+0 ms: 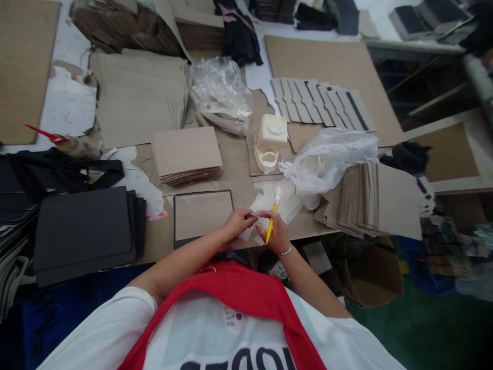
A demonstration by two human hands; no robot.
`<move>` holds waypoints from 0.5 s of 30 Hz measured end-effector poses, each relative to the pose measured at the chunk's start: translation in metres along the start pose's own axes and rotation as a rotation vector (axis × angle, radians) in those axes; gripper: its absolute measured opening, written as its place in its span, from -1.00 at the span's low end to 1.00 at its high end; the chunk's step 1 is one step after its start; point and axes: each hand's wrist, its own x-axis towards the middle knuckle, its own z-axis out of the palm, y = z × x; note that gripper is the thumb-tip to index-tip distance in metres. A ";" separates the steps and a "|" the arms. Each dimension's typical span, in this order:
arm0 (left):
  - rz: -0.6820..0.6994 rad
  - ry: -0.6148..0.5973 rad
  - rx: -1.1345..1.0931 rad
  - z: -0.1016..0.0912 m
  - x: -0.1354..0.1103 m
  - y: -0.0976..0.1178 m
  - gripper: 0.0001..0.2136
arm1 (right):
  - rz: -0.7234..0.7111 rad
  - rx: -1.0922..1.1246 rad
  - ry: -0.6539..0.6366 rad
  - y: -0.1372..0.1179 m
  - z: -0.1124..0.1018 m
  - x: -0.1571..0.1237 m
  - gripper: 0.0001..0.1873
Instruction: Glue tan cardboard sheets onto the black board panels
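Observation:
My right hand [279,235] is closed around a brush with a yellow handle [270,226], its whitish end pointing away from me. Its fingertips also meet a thin pale piece [256,214], which my left hand [238,224] pinches from the other side. White paper sheets [289,201] lie under and beyond the hands. Left of them rests a brown board with a black border [203,211], partly covered by my left forearm. Ahead stands a cut-open white plastic container [274,131] with cream-coloured residue at its opening.
Stacked brown boards [187,151] sit beyond the bordered board. At left are black panels [82,226] and a red-tipped glue bottle [79,146]. Clear plastic bags [331,159] and leaning cardboard sheets [396,198] occupy the right. A cardboard box [372,272] stands below the table edge.

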 end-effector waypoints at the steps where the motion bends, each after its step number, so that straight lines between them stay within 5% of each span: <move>1: -0.007 0.018 -0.010 -0.003 -0.002 0.003 -0.78 | -0.038 0.011 -0.004 -0.003 -0.002 0.002 -0.52; 3: -0.008 0.048 0.012 -0.012 -0.009 0.007 -0.77 | -0.083 0.000 0.006 -0.009 0.000 0.007 -0.47; 7: -0.049 0.059 0.147 -0.038 -0.030 0.006 -0.79 | 0.026 -0.006 0.111 -0.019 0.017 0.022 -0.80; 11: -0.194 0.074 0.213 -0.088 -0.058 -0.016 -0.81 | 0.169 0.089 0.175 -0.026 0.038 0.045 -0.80; 15: -0.360 0.222 0.002 -0.143 -0.086 -0.046 -0.74 | 0.211 0.170 0.188 -0.025 0.064 0.067 -0.78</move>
